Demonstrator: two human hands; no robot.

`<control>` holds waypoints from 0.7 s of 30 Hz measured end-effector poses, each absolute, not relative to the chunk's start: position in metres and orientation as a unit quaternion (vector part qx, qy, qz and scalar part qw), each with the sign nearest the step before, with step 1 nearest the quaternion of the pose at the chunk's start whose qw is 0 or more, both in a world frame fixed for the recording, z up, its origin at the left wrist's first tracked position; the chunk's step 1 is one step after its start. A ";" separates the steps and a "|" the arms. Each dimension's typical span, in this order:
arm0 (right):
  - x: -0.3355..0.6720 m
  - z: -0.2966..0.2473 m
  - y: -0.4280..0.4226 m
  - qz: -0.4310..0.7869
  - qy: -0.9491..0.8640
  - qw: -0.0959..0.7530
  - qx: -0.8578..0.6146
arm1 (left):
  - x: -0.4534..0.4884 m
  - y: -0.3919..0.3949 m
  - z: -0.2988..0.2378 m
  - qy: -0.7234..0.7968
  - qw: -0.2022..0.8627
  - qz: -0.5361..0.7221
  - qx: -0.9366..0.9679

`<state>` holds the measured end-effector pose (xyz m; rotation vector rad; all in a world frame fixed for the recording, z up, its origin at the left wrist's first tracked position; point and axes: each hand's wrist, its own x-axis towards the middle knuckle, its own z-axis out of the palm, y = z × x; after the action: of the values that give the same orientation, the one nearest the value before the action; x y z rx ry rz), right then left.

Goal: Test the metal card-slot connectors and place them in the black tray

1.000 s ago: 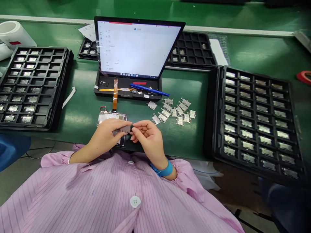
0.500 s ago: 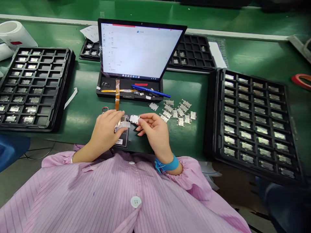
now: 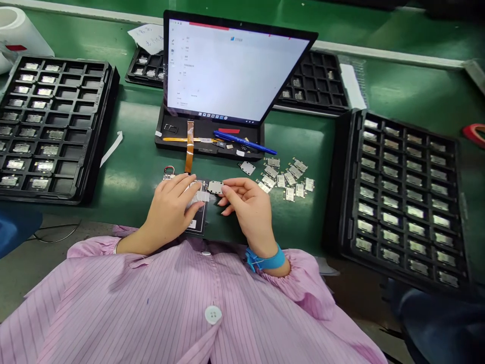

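Right of centre, bare desk (image 3: 303, 227) leaves a lane between the loose metal modules (image 3: 290, 194) and the right compartment tray (image 3: 335, 202); the display (image 3: 235, 76) blocks upper centre, the left compartment tray (image 3: 94, 151) the left edge.

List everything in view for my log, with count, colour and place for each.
held metal part: 1, silver, at the right hand's fingertips
circuit board: 1, dark, partly under the left hand
loose metal parts: about a dozen, silver, right of centre
ribbon cable: 1, orange, board to base
base: 1, black, below screen
screen: 1, black-framed, lit white, centre
pen: 1, blue, across base
side trays: black, left and right; stack depth unclear
rear tray: black, behind screen; one or two unclear
handwritten note: 1, white, rear left
roll: white, far left
table: green, beneath
wristband: 1, blue, right wrist
sleeves: 2, pink
hands: 2, bare, centre
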<state>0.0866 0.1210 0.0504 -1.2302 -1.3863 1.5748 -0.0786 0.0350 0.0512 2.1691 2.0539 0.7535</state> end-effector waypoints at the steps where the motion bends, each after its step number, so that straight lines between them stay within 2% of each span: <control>1: 0.087 0.051 0.121 0.608 -0.535 0.347 -0.473 | -0.079 0.035 0.051 0.667 0.031 0.243 0.704; 21: 0.086 0.050 0.120 0.599 -0.547 0.350 -0.469 | -0.079 0.035 0.051 0.665 0.038 0.243 0.705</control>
<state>0.0860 0.1197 0.0498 -1.2155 -1.4172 1.5506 -0.0790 0.0354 0.0509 2.1626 2.0415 0.7458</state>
